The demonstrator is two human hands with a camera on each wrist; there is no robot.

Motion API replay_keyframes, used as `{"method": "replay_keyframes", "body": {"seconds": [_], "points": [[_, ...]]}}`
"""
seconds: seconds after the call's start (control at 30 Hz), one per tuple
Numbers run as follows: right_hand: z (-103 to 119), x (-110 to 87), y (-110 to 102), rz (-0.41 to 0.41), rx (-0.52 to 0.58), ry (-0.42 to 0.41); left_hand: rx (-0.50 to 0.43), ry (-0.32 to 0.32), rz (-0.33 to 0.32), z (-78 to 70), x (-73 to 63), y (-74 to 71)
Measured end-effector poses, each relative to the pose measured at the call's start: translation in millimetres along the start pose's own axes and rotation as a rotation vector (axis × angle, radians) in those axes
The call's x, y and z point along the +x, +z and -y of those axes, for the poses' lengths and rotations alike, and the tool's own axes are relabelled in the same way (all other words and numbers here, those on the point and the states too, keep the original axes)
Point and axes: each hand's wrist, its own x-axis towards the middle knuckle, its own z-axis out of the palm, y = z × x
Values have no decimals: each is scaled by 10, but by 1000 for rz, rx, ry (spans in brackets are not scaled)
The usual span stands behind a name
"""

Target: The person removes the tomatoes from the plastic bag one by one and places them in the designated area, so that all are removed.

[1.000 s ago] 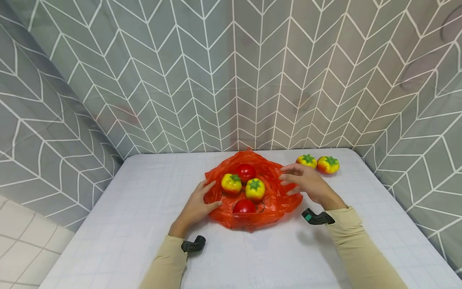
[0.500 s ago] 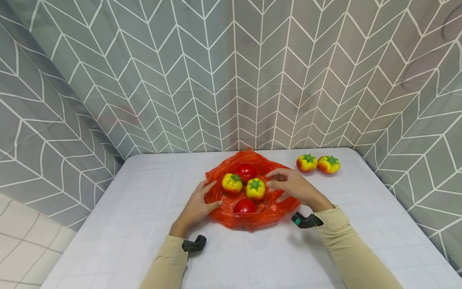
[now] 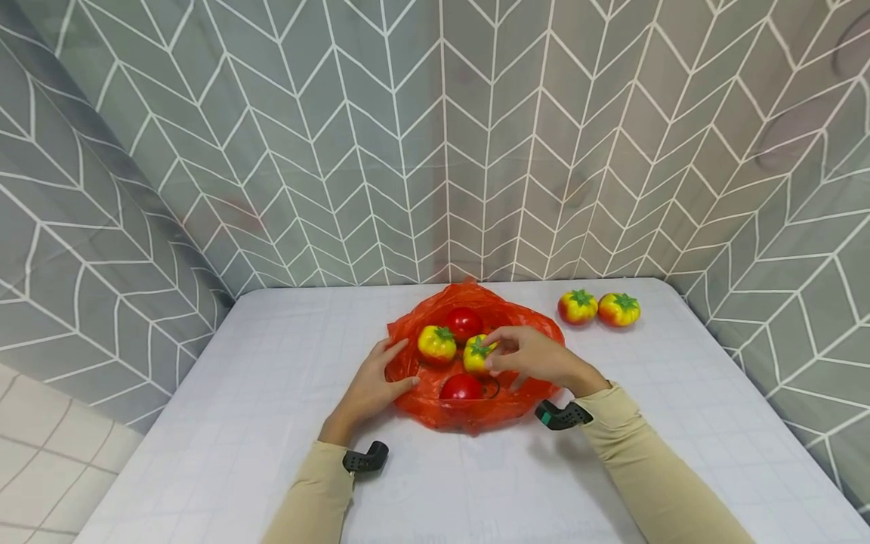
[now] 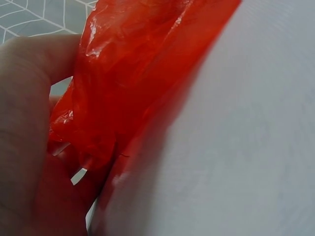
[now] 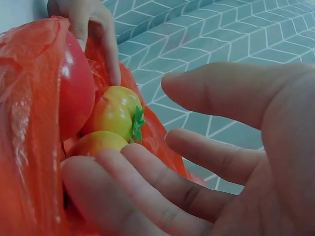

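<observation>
A red plastic bag point(image 3: 530, 325) lies spread wide on the table. Inside it sit two glossy red round fruits, one at the back point(image 3: 465, 323) and one in front point(image 3: 461, 387), and two ribbed yellow-and-red tomatoes with green leafy tops, one left point(image 3: 436, 345) and one right point(image 3: 475, 356). My left hand point(image 3: 370, 385) holds the bag's left rim between thumb and fingers, the film bunched there in the left wrist view. My right hand point(image 3: 537, 358) reaches over the right tomato, thumb and fingers spread apart; in the right wrist view nothing is gripped between them.
Two more yellow-and-red tomatoes, one left point(image 3: 578, 307) and one right point(image 3: 619, 310), sit side by side at the back right. The white-covered table point(image 3: 285, 340) ends at a grey chevron-patterned curtain point(image 3: 408, 151) behind and at the sides.
My right hand has moved left from beside the back-right tomatoes, over the bag's right side, to the right tomato in the bag. The left hand keeps its place on the rim.
</observation>
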Motion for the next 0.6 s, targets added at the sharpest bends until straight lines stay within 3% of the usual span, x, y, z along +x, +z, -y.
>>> {"method": "replay_keyframes", "body": {"seconds": [0.4, 0.6], "points": [[51, 45, 121, 45, -95, -40, 11, -7, -5, 6, -1, 4], [82, 25, 239, 47, -313, -120, 7, -10, -6, -3, -14, 7]]}}
